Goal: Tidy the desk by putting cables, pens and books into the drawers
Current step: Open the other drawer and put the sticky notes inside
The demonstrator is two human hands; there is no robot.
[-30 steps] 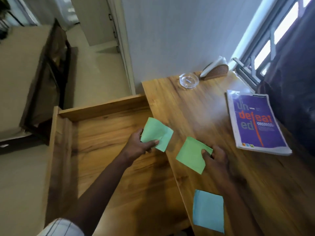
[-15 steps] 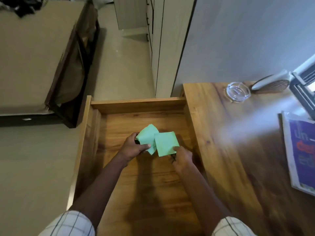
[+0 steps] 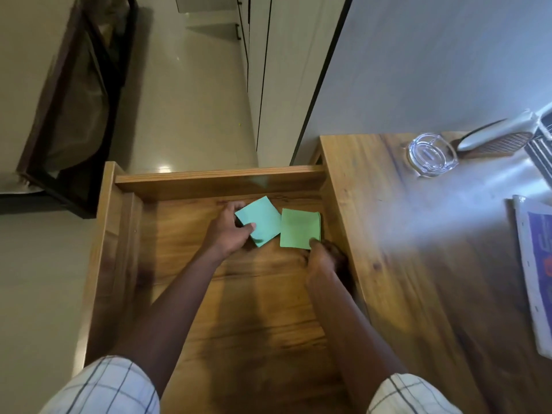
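Note:
Both my hands reach down into the open wooden drawer (image 3: 218,182) beside the desk. My left hand (image 3: 227,231) grips a teal-green pad of paper (image 3: 263,219), thumb on top, near the drawer's far wall. My right hand (image 3: 324,256) pinches the near corner of a lighter green pad (image 3: 298,228), which lies low by the drawer's right side. The two pads sit side by side, almost touching. A purple and white book (image 3: 534,264) lies on the desk at the right edge of view, partly cut off.
The wooden desk top (image 3: 403,234) runs along the right of the drawer. A glass ashtray (image 3: 431,155) and a white and brown object (image 3: 493,138) sit at its far end by the wall. Floor and a dark-framed bed (image 3: 74,115) lie to the left.
Both hands carried the green pads from above the desk edge down into the drawer. The pads have separated and now sit side by side near the far wall. My view swung left.

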